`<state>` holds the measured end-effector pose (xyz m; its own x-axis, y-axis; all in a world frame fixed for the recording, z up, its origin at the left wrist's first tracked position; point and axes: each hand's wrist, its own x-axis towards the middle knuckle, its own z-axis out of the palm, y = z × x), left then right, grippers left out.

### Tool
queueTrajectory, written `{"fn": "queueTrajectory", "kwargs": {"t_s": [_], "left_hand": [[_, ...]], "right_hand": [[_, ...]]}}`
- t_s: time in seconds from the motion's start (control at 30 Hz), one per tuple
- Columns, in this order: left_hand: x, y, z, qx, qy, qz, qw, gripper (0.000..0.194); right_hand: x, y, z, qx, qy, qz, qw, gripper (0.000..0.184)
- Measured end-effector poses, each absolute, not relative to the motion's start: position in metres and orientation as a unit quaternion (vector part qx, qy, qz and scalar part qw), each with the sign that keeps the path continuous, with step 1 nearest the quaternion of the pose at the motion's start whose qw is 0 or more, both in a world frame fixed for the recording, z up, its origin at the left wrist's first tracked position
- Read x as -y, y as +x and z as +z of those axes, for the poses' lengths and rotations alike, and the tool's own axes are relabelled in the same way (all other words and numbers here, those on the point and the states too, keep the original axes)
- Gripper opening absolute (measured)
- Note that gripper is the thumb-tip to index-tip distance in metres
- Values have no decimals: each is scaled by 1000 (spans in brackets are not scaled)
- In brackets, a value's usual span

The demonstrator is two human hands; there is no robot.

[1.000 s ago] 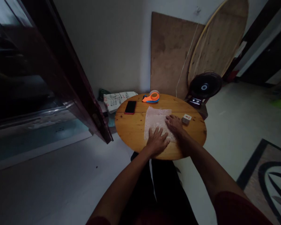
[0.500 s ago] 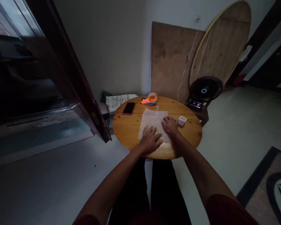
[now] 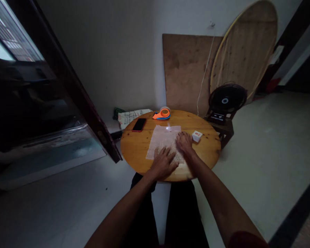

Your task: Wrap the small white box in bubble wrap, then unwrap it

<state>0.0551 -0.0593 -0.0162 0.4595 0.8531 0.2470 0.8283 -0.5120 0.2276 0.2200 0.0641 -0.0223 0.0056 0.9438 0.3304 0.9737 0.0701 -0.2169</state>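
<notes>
A sheet of bubble wrap (image 3: pixel 160 137) lies flat on the round wooden table (image 3: pixel 206 151). Across its lower part rests my left hand (image 3: pixel 163 162), palm down with the fingers spread. My right hand (image 3: pixel 185 142) lies on the sheet's right edge, its fingers stretched out and a little bent. Just right of that hand is a small white box (image 3: pixel 197 136) with a red mark. A clear strip (image 3: pixel 168 127), perhaps tape, shows at the sheet's top edge.
An orange and blue tape dispenser (image 3: pixel 163 113) stands at the table's far side. Left of it lies a phone (image 3: pixel 139 124) with a red edge. A black fan (image 3: pixel 226 100) sits on a stool behind the table's right side. Boards (image 3: pixel 188 69) lean against the wall.
The camera view has shifted slightly, so the table appears lower and further left. Both hands stay on the bubble wrap, in nearly the same places.
</notes>
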Motion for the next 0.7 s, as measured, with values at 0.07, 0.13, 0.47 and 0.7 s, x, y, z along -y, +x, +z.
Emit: {"fn": "queueTrajectory", "kwargs": {"t_s": [0.07, 0.13, 0.47, 0.7], "left_hand": [[59, 56, -16, -494, 853, 165, 32, 52], [59, 57, -16, -496, 852, 166, 28, 52], [61, 55, -16, -493, 849, 186, 40, 49], [62, 54, -17, -491, 846, 203, 45, 46]], "right_hand": [[-63, 221, -24, 703, -678, -35, 212, 39], [-60, 220, -25, 703, -673, -32, 229, 41], [-51, 258, 25, 734, -640, -91, 208, 49], [-53, 315, 18, 659, -739, -7, 139, 44]]}}
